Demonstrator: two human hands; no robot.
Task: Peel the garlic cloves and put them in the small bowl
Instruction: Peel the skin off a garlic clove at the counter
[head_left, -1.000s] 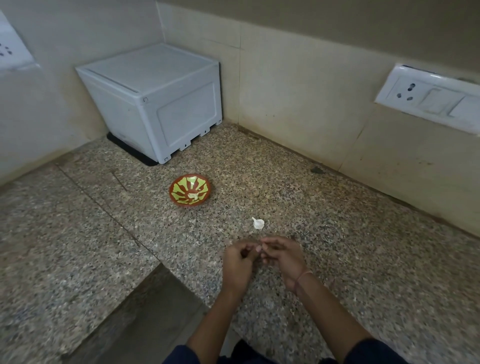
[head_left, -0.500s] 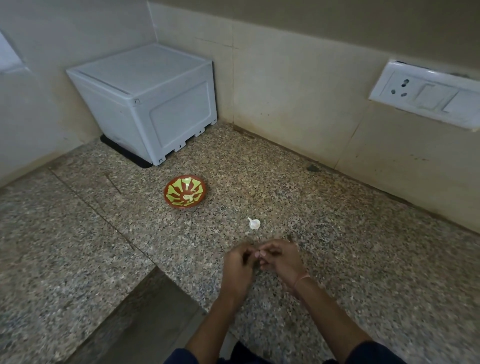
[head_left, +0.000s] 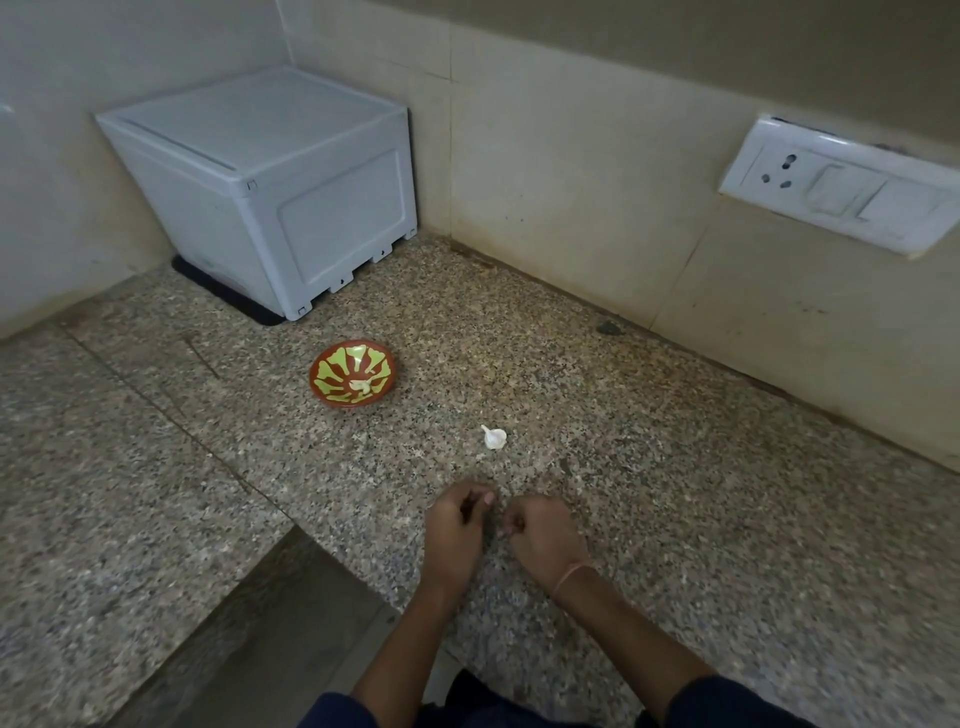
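A small red bowl (head_left: 322, 387) with a yellow-green pattern stands on the granite counter and has a pale peeled clove (head_left: 361, 385) inside. A small unpeeled white garlic piece (head_left: 493, 437) lies on the counter, to the bowl's right and nearer me. Just in front of it, my left hand (head_left: 454, 530) and my right hand (head_left: 548, 538) hover side by side with a small gap between them, all fingers curled inward. A tiny pale bit of garlic shows at my right fingertips. What my left fingers pinch is mostly hidden.
A white plastic box (head_left: 270, 197) on a black mat fills the back left corner. A tiled wall with a white socket panel (head_left: 836, 187) runs along the right. The counter (head_left: 727, 519) has a cut-out edge (head_left: 291, 530) left of my arms.
My hands were touching at the fingertips, working on one clove; now they have pulled slightly apart. The view has shifted a little.
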